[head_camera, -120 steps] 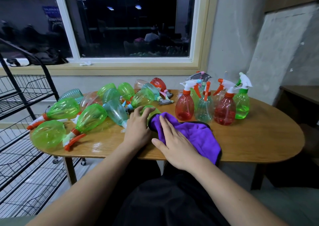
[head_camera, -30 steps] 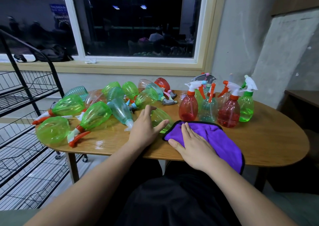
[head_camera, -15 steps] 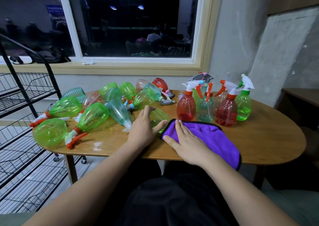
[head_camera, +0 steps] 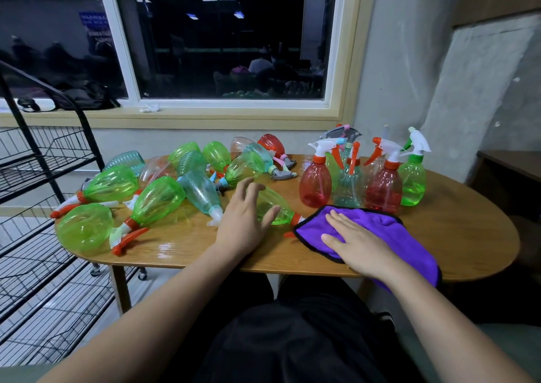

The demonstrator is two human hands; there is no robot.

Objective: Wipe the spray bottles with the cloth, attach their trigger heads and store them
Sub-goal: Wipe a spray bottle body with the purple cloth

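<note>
A green spray bottle (head_camera: 273, 208) lies on its side on the wooden table (head_camera: 456, 230), its orange collar pointing right. My left hand (head_camera: 243, 218) curls its fingers and thumb round that bottle's body. My right hand (head_camera: 355, 243) lies flat on a purple cloth (head_camera: 389, 230) spread on the table beside the bottle's neck. Several more green, teal and red bottles (head_camera: 158, 198) lie in a heap at the left and back. Several upright bottles with trigger heads (head_camera: 383, 189) stand behind the cloth.
A black wire rack (head_camera: 38, 160) stands left of the table. A window and sill run behind it. A dark wooden shelf (head_camera: 509, 166) sits at the right by the wall. Bare tabletop lies right of the cloth.
My right hand slid the cloth to the right, off the green bottle, uncovering its orange collar. My left hand's fingers curled more round the bottle.
</note>
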